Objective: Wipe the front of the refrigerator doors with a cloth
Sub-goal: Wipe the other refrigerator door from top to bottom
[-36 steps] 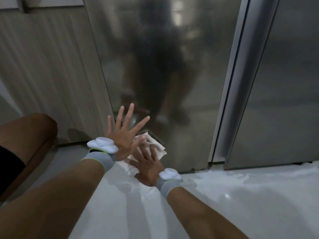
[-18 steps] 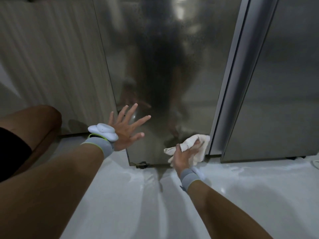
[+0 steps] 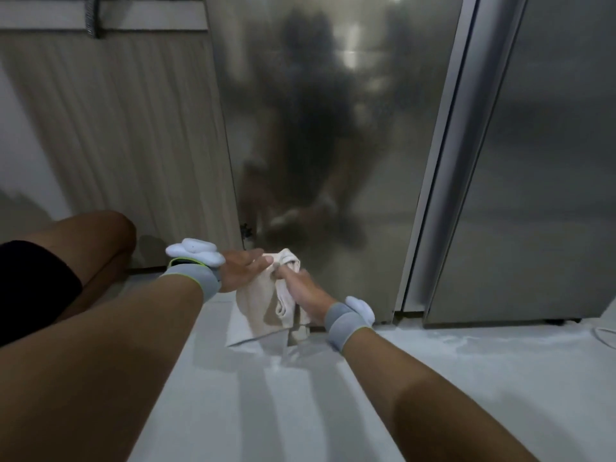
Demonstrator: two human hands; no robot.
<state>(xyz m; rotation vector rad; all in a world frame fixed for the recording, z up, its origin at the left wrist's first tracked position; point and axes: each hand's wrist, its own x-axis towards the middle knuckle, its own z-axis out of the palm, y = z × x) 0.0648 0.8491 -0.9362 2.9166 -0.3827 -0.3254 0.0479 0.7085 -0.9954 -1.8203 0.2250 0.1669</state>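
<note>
The left refrigerator door (image 3: 350, 135) is brushed steel and fills the middle of the view; the right door (image 3: 550, 181) stands beyond a vertical gap. An off-white cloth (image 3: 263, 305) hangs loose in front of the left door's bottom edge, just above the floor. My right hand (image 3: 301, 290) grips its bunched top. My left hand (image 3: 241, 268) meets it from the left, fingers closed on the cloth's upper edge. Both wrists wear grey bands with white devices.
A wood-grain cabinet panel (image 3: 126, 145) stands left of the fridge. My bent left knee (image 3: 100, 238) is low at the left. The pale floor (image 3: 300, 395) spreads below, with a white cable (image 3: 603, 336) at the right edge.
My right hand carried the cloth left from the door's right bottom corner and off the steel. My left hand left the door, its spread fingers closing on the cloth. The camera shifted right.
</note>
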